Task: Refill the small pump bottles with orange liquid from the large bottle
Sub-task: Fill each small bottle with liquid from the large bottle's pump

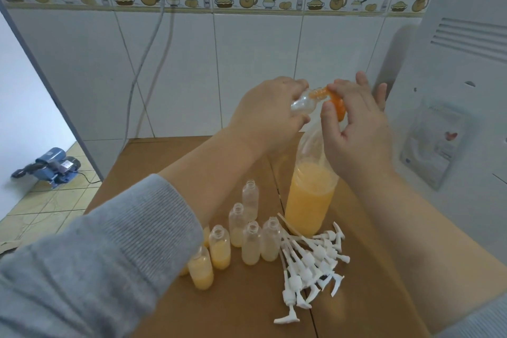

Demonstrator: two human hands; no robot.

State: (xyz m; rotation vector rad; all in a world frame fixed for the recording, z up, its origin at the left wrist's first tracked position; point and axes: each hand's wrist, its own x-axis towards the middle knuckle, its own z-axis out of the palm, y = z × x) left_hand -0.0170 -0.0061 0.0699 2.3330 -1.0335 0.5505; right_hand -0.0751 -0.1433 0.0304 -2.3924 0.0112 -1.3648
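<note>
**Cap work at the big bottle's neck**

Hands meet high above the cardboard top (170, 162), both busy at the neck of the big bottle (310, 195). That bottle stands on the cardboard just behind the pump heads, roughly half full of orange liquid, its clear upper part rising into the grip. The left hand (270, 112) is wrapped round the clear neck, fingers curled tight on it, plainly to steady the bottle against twisting. The right hand (354, 121) pinches the orange cap (338, 105) between thumb and forefinger, the other fingers spread clear. The cap sits tilted beside the threaded mouth, so I judge it is coming off or going on; which, I cannot tell.

Small bottles (251, 230) stand uncapped in a loose cluster in front and to the left of the big one, mouths open and ready. 2 nearest the left sleeve (96, 255) hold orange liquid, about half full; 4 behind them look nearly empty, with only a pale film at the bottom. At least 1 more orange one is partly hidden behind the sleeve.

Pump heads (310, 266) lie heaped on the cardboard to the right of the cluster, tubes fanned out, touching the foot of the big bottle, set aside so the mouths stay free for pouring.

A white appliance (452, 90) stands close on the right, tiled wall (192, 68) behind.
</note>
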